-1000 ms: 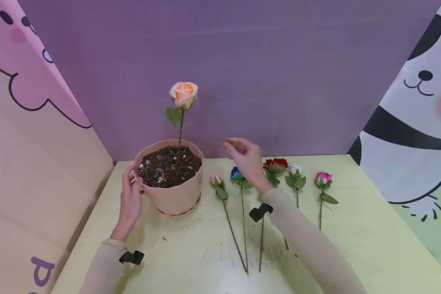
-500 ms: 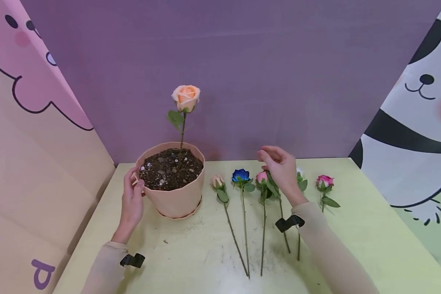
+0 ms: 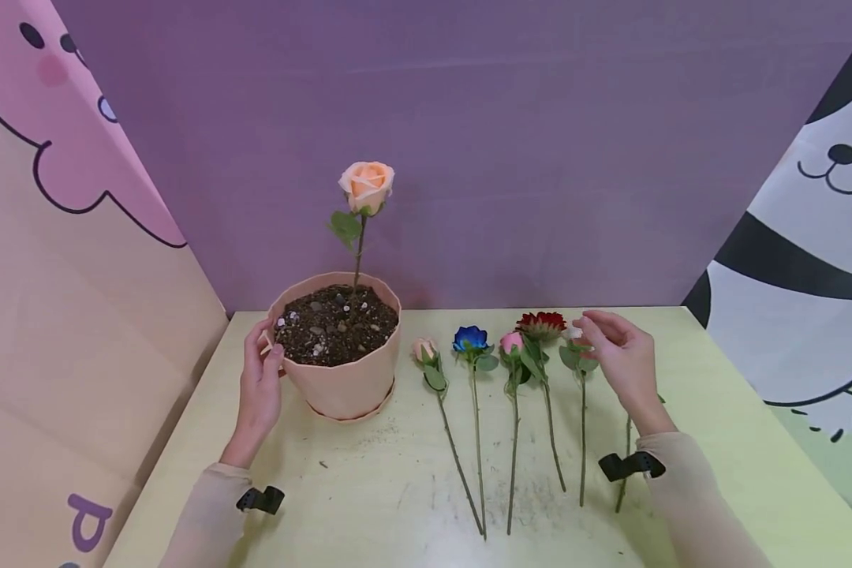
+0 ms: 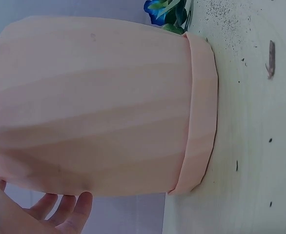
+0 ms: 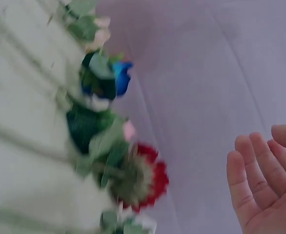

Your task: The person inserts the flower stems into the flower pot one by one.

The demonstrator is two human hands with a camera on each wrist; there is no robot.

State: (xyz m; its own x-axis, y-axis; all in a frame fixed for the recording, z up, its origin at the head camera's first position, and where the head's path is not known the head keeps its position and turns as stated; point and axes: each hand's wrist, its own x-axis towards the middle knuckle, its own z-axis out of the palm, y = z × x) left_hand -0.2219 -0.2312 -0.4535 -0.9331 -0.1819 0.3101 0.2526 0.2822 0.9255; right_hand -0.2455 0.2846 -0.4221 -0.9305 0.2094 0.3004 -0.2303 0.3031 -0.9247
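My left hand (image 3: 259, 390) grips the rim and side of a pale pink flowerpot (image 3: 344, 386); its fingers touch the pot wall (image 4: 99, 107) in the left wrist view. The pot holds dark soil (image 3: 326, 327), with a peach rose (image 3: 366, 188) standing upright in it. My right hand (image 3: 621, 363), fingers loosely bent and holding nothing, hovers over the flowers at the right. It partly hides a white rose (image 3: 575, 333) and covers the head of the rightmost flower, whose stem (image 3: 628, 442) shows. The right wrist view shows this hand (image 5: 265, 185) apart from the red flower (image 5: 143, 178).
Also lying on the table (image 3: 369, 505) are a pale pink rosebud (image 3: 424, 349), a blue rose (image 3: 471, 339), a pink rose (image 3: 511, 343) and a dark red flower (image 3: 542, 325). Soil crumbs are scattered in front. A purple backdrop (image 3: 461, 158) stands behind.
My right hand has moved rightward from beside the pot, across the row of flowers, to the white rose. The left hand stays on the pot.
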